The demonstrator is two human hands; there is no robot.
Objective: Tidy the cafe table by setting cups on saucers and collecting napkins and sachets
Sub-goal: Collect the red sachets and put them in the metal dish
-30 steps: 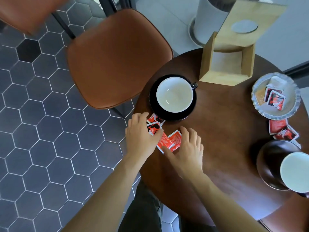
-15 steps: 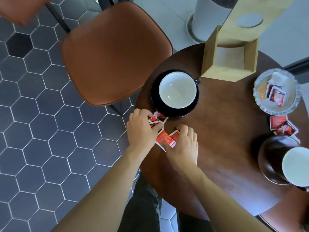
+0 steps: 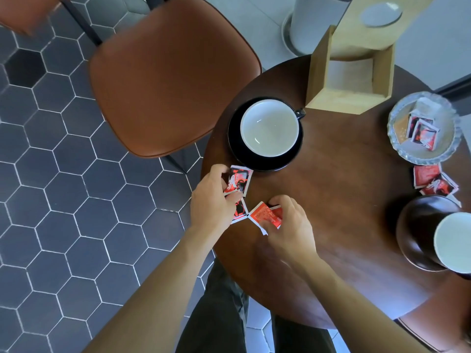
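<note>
Head cam: red sachets are pinched at the round table's (image 3: 344, 205) near-left edge. L hand (image 3: 211, 202) is curled on two sachets (image 3: 238, 182), just below the black saucer (image 3: 235, 149). R hand (image 3: 290, 225) grips a red pair (image 3: 266, 216). Glass dish (image 3: 397, 149) w/ collected sachets lies far right, nearer the R hand; loose sachets (image 3: 433, 180) are left just beside it.

My left fingers (image 3: 230, 197) now pinch two sachets (image 3: 238, 180); my right fingers (image 3: 276, 201) curl round the red sachets (image 3: 266, 215), pulling them apart.
</note>
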